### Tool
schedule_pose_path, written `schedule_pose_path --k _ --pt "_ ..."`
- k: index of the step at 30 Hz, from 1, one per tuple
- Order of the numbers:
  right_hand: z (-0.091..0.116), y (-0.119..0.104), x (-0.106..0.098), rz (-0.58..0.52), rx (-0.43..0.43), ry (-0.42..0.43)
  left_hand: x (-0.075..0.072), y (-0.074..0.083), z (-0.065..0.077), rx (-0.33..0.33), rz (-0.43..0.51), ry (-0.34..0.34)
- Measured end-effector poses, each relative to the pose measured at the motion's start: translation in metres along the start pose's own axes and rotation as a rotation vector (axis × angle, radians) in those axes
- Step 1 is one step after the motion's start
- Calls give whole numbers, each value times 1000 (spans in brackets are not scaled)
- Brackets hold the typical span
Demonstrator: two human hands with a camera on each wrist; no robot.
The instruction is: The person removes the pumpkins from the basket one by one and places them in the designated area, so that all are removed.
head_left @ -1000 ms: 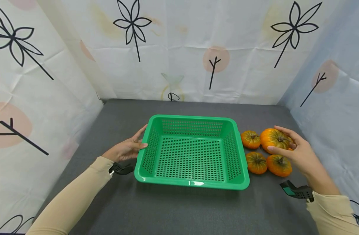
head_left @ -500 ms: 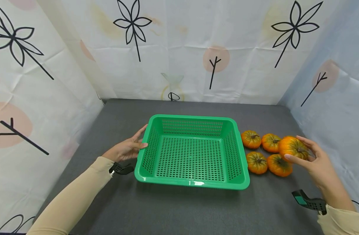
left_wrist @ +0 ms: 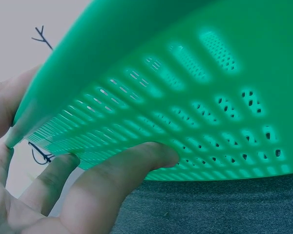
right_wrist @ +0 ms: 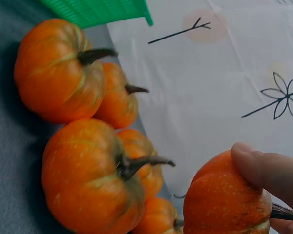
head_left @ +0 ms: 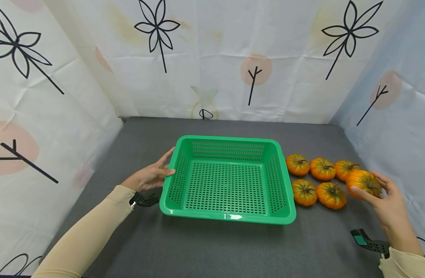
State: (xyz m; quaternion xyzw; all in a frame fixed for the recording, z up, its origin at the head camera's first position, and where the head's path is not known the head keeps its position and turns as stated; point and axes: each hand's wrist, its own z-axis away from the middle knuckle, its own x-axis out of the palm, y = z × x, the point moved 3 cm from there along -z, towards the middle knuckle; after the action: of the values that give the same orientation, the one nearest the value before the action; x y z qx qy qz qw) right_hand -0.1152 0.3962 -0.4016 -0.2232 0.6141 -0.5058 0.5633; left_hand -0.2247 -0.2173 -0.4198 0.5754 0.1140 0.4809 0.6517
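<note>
A green perforated plastic basket (head_left: 226,185) stands in the middle of the head view. My left hand (head_left: 151,175) holds its left rim, thumb at the rim; the left wrist view shows the fingers (left_wrist: 112,180) against the perforated outer wall. On the right, my right hand (head_left: 390,200) grips a ribbed orange pumpkin (head_left: 362,183) between thumb and fingers. This pumpkin is at the right end of the group, in front of another small pumpkin (head_left: 346,169). In the right wrist view, my thumb (right_wrist: 268,170) presses the held pumpkin (right_wrist: 224,200) near its stem.
Several more pumpkins sit in two rows right of the basket, including a front one (head_left: 304,192) and a back one (head_left: 297,165) near the basket wall. A dark grey cloth (head_left: 212,251) covers the table. Patterned white curtains (head_left: 205,58) enclose the back and sides.
My right hand has carried the held pumpkin rightward and toward me, from above the back row to the right end. Two back-row pumpkins are uncovered. The left hand and basket have stayed put.
</note>
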Motion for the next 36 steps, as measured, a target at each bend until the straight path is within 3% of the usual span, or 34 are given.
schedule_pose_path --k 10,24,36 --pt "-16 23 -3 125 90 72 0 0 0 -2 -15 10" --pt "-27 43 3 159 124 20 0 0 -1 3 -23 3" --pt "-32 45 5 202 153 -28 -2 -2 -1 1 -29 15"
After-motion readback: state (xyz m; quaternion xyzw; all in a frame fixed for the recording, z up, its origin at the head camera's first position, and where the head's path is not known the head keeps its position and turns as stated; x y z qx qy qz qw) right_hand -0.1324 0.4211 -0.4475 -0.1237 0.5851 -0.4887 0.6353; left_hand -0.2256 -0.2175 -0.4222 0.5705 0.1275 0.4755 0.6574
